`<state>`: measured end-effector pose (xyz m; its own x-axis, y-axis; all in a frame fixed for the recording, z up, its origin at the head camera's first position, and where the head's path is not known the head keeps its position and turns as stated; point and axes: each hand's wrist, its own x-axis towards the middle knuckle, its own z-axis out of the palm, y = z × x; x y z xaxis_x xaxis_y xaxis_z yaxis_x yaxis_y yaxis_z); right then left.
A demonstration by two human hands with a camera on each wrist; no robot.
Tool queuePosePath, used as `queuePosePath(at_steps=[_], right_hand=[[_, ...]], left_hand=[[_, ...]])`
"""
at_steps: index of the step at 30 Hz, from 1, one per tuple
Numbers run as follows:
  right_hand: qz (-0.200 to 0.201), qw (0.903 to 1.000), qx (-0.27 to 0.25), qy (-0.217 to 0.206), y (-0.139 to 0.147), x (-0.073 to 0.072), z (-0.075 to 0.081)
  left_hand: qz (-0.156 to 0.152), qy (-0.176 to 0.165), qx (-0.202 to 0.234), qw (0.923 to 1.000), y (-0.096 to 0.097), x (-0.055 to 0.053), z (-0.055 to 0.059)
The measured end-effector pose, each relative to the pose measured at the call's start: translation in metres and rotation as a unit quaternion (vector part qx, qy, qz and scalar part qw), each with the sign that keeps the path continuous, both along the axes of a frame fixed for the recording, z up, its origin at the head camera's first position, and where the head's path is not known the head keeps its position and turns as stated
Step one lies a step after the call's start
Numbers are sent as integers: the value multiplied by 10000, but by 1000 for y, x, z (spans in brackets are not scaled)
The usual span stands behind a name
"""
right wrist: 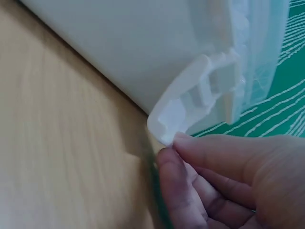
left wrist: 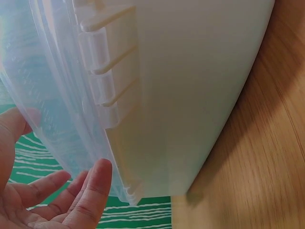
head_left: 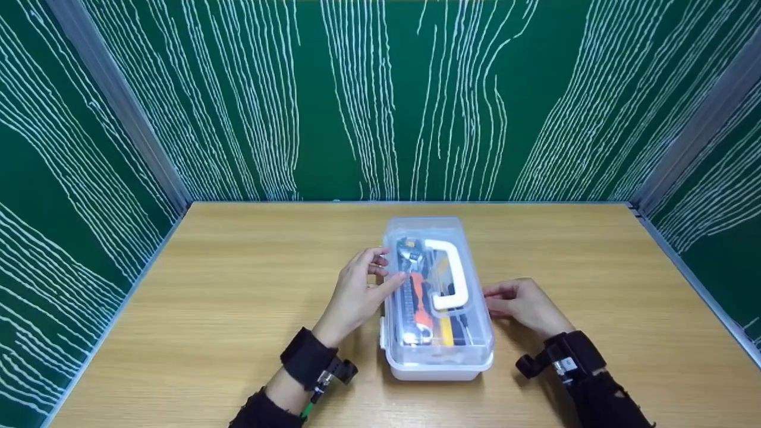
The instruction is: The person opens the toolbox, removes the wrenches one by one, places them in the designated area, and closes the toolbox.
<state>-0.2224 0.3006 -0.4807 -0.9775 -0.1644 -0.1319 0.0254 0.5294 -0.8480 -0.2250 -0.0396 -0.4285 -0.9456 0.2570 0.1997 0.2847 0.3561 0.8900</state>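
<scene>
A toolbox (head_left: 437, 358) with a clear lid and white base sits on the table, its lid down. Its white handle (head_left: 459, 276) lies over to the right. Through the lid show an adjustable wrench (head_left: 410, 254), an orange-and-black handled tool (head_left: 420, 297) and a yellow item (head_left: 446, 330). At the box's left side is my left hand (head_left: 359, 290), thumb touching the lid and fingers loosely spread by its edge, near the white hinge (left wrist: 97, 88). On the right side, my right hand (right wrist: 224, 176) pinches the tip of a white latch (right wrist: 169, 117), which is swung out from the wall.
The wooden table (head_left: 255, 285) extends around the box. Green panels (head_left: 410, 119) with white wavy lines stand behind and at both sides, joined by grey metal posts (head_left: 122, 101). Black straps with small cameras (head_left: 345, 370) are on both wrists.
</scene>
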Motion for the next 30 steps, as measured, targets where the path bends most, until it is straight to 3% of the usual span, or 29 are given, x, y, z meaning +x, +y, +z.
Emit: queuePosePath(at_steps=[6, 15, 19, 22, 30], right_hand=[[202, 9994, -97, 272, -7, 1, -2], [139, 9995, -230, 134, -8, 2, 11], [85, 9992, -304, 233, -4, 3, 18], [274, 9986, -385, 256, 0, 3, 22], [1060, 9902, -902, 113, 5, 3, 22]], left_hand=[[-25, -29, 19, 10000, 0, -1, 0], [-45, -65, -133, 9999, -1, 1, 3], [-31, -380, -487, 9981, -2, 4, 4], [-71, -725, -601, 9955, -3, 5, 4], [-230, -1214, -268, 9920, 1, 7, 6]])
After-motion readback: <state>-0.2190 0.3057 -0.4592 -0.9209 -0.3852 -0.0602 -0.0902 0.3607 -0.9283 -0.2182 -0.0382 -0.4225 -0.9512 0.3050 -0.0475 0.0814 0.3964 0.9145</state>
